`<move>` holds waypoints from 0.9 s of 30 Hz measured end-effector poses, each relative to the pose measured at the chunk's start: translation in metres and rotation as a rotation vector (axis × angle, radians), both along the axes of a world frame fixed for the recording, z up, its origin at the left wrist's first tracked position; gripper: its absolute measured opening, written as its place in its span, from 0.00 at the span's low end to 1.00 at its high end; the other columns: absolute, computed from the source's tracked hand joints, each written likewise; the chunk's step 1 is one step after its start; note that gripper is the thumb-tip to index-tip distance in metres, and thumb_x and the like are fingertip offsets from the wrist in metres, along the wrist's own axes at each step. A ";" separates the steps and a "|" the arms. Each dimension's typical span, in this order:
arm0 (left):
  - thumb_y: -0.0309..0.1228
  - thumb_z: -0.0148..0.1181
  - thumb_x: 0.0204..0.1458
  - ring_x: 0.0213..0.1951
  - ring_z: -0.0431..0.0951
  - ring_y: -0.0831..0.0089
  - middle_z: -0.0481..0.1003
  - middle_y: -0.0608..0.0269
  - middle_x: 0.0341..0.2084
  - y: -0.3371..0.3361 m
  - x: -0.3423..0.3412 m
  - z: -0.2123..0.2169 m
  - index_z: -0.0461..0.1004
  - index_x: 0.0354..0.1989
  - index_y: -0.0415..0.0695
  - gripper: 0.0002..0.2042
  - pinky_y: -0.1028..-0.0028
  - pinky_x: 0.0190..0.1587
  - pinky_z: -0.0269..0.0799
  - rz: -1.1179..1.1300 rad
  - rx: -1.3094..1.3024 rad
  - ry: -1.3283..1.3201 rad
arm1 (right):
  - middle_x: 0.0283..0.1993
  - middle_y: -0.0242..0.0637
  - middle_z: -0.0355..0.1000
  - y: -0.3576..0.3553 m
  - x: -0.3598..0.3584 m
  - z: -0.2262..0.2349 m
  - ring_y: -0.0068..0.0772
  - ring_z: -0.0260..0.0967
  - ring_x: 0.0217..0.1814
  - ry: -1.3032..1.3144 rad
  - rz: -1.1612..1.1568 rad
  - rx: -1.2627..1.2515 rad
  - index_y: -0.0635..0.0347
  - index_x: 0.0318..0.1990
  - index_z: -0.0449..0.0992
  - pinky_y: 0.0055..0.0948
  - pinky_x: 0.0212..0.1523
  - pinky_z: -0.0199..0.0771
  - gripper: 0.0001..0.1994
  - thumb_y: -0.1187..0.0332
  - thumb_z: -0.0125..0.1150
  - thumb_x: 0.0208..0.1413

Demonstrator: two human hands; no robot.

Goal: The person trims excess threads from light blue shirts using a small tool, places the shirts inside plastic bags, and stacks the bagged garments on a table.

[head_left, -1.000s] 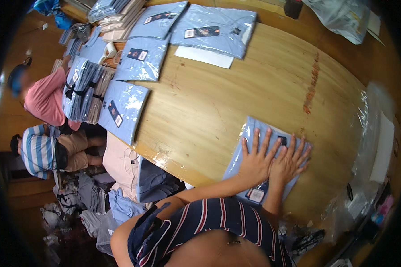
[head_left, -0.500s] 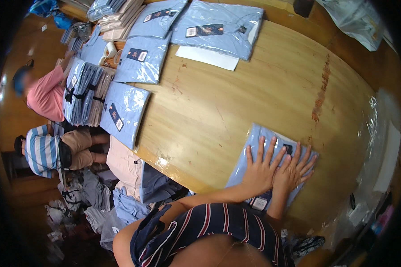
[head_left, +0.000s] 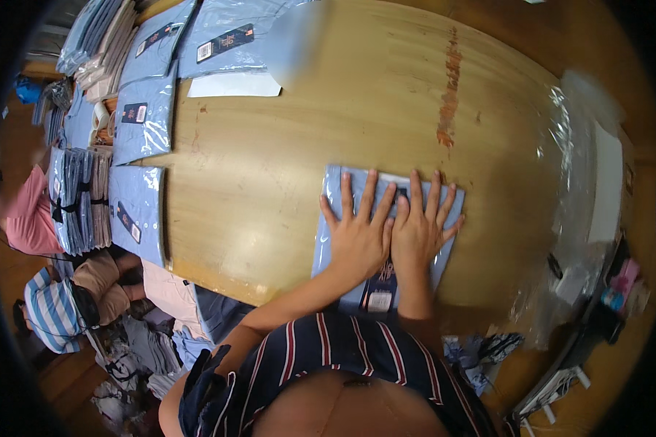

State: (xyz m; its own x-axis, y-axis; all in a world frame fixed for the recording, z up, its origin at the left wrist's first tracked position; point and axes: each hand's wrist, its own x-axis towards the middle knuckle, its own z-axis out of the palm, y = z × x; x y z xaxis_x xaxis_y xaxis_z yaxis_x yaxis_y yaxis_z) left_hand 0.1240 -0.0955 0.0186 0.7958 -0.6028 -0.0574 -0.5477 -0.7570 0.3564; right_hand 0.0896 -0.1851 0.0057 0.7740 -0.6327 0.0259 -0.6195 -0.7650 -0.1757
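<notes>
A folded light blue shirt in a clear plastic bag (head_left: 333, 183) lies flat on the wooden table, close to my body. Both my hands press down on its upper half, side by side, fingers spread and pointing away from me. My left hand (head_left: 358, 237) covers the left and middle of the shirt. To its right, my right hand (head_left: 415, 237) rests flat with the thumb sides of the two hands close together. Below them, between my wrists, a dark hang tag (head_left: 382, 290) with a white label shows. The collar is mostly hidden under my fingers.
More bagged blue shirts (head_left: 144, 211) line the table's left side, beside a tied bundle of shirts (head_left: 71, 211). A white sheet (head_left: 233, 85) lies at the back. Clear plastic (head_left: 554, 226) covers the right edge. Two people, one in a striped shirt (head_left: 55, 309), are at the left.
The view has turned, so the table and shirt appear further left and higher. My hands stay flat on the bagged shirt; they overlapped slightly before and now lie side by side.
</notes>
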 end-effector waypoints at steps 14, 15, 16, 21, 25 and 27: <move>0.57 0.42 0.46 0.61 0.46 0.56 0.61 0.79 0.52 -0.011 -0.011 -0.024 0.63 0.49 0.74 0.20 0.46 0.58 0.27 0.261 -0.211 -0.124 | 0.58 0.43 0.51 -0.019 0.028 -0.013 0.59 0.44 0.59 -0.235 0.237 -0.196 0.49 0.56 0.55 0.67 0.50 0.42 0.22 0.52 0.33 0.55; 0.57 0.42 0.46 0.61 0.46 0.57 0.60 0.80 0.52 -0.004 -0.014 -0.031 0.62 0.49 0.75 0.20 0.46 0.58 0.27 0.271 -0.208 -0.112 | 0.58 0.43 0.51 -0.019 0.027 -0.020 0.59 0.45 0.59 -0.229 0.270 -0.223 0.49 0.56 0.54 0.67 0.50 0.43 0.23 0.52 0.33 0.55; 0.58 0.42 0.45 0.61 0.46 0.58 0.60 0.81 0.52 -0.007 -0.013 -0.030 0.62 0.49 0.75 0.21 0.46 0.58 0.27 0.262 -0.191 -0.121 | 0.57 0.43 0.51 -0.020 0.026 -0.020 0.59 0.46 0.59 -0.234 0.273 -0.222 0.50 0.56 0.54 0.67 0.50 0.43 0.23 0.52 0.33 0.55; 0.61 0.43 0.43 0.60 0.47 0.60 0.60 0.83 0.52 -0.012 -0.012 -0.027 0.62 0.49 0.76 0.23 0.46 0.58 0.28 0.298 -0.154 -0.132 | 0.56 0.43 0.52 -0.014 0.022 -0.026 0.59 0.48 0.57 -0.247 0.282 -0.269 0.52 0.56 0.54 0.67 0.50 0.45 0.24 0.51 0.31 0.55; 0.60 0.43 0.43 0.60 0.49 0.61 0.61 0.82 0.52 -0.005 -0.014 -0.027 0.62 0.49 0.75 0.22 0.46 0.58 0.28 0.278 -0.158 -0.125 | 0.56 0.44 0.53 -0.007 0.018 -0.029 0.60 0.51 0.56 -0.259 0.298 -0.311 0.53 0.56 0.54 0.67 0.50 0.46 0.25 0.50 0.30 0.55; 0.60 0.43 0.44 0.60 0.49 0.61 0.61 0.82 0.52 -0.001 -0.015 -0.028 0.62 0.50 0.75 0.22 0.45 0.58 0.28 0.251 -0.150 -0.138 | 0.55 0.44 0.54 -0.006 0.014 -0.031 0.60 0.52 0.55 -0.267 0.293 -0.313 0.54 0.56 0.53 0.67 0.50 0.47 0.25 0.50 0.30 0.55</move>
